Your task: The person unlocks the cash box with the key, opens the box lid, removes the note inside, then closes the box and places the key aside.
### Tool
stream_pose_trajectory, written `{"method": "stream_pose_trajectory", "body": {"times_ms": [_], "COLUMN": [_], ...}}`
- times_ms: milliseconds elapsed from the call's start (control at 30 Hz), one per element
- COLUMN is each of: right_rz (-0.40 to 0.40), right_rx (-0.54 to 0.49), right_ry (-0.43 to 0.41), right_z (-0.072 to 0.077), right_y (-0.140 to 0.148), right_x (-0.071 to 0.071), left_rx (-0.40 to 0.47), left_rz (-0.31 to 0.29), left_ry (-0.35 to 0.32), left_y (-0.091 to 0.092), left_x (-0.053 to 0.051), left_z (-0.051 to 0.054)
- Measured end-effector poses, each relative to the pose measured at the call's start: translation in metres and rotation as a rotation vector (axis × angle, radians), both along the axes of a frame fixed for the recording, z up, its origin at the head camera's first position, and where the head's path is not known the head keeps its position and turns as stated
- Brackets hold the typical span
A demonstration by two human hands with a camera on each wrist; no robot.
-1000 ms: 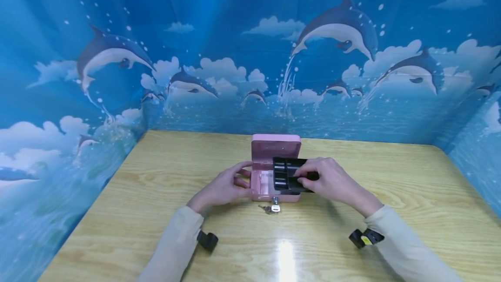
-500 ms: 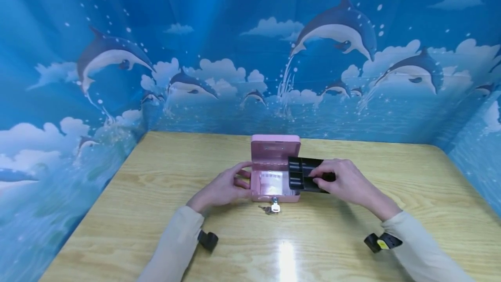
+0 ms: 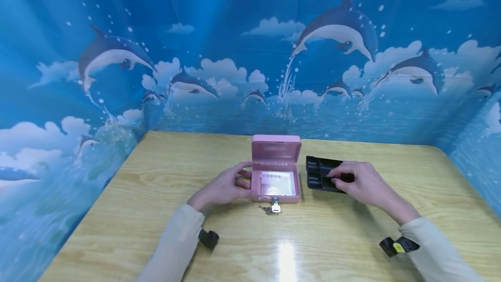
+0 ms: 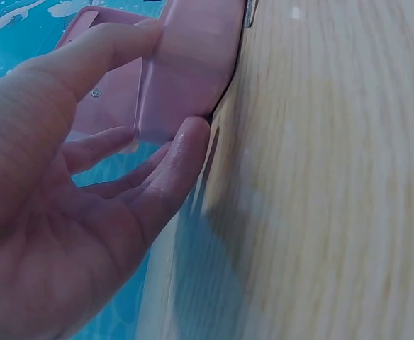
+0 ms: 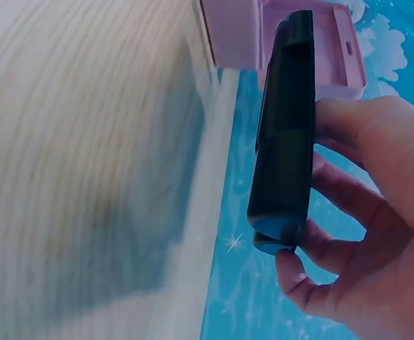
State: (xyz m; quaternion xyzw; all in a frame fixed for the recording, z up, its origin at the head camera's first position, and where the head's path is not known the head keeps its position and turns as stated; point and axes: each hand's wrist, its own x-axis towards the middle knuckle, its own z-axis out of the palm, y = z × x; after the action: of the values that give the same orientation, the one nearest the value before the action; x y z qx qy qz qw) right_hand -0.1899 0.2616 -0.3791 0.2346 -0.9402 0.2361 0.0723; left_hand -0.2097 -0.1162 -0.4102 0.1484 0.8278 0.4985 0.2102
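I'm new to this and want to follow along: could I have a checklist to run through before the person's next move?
1. Grip on the black tray: ok, pinched by the right hand.
2. Tray clear of the pink box: ok, the head view shows a gap.
3. Box steadied: ok, the left hand touches its left side.
4. The lid open: ok, it stands up at the back.
5. Tray resting on the table: not ok, it is held above it, so probably too soon to let go.
6. Tray compartments empty: cannot tell, fingers hide some.
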Motion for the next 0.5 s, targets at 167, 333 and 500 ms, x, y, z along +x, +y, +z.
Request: {"method": "stream_pose_trajectory", "body": {"times_ms": [167, 333, 500], "right_rz": [-0.027, -0.055, -0.089], "right_rx": [0.003, -0.006, 0.012], "right_ry": [0.017, 0.004, 0.017], "right_z": [-0.007, -0.009, -0.01], "right_y": [0.013, 0.024, 0.037], "right_x": [-0.001, -0.003, -0.009], "left_rx": [-0.001, 0.006, 0.01], "left_rz": [0.003, -0.002, -0.009], "left_ry": [-0.007, -0.009, -0.008], "left_y": [0.0, -0.001, -0.001], "left_x": [0.0, 0.0, -0.002], "left_z": [-0.001, -0.002, -0.002]}}
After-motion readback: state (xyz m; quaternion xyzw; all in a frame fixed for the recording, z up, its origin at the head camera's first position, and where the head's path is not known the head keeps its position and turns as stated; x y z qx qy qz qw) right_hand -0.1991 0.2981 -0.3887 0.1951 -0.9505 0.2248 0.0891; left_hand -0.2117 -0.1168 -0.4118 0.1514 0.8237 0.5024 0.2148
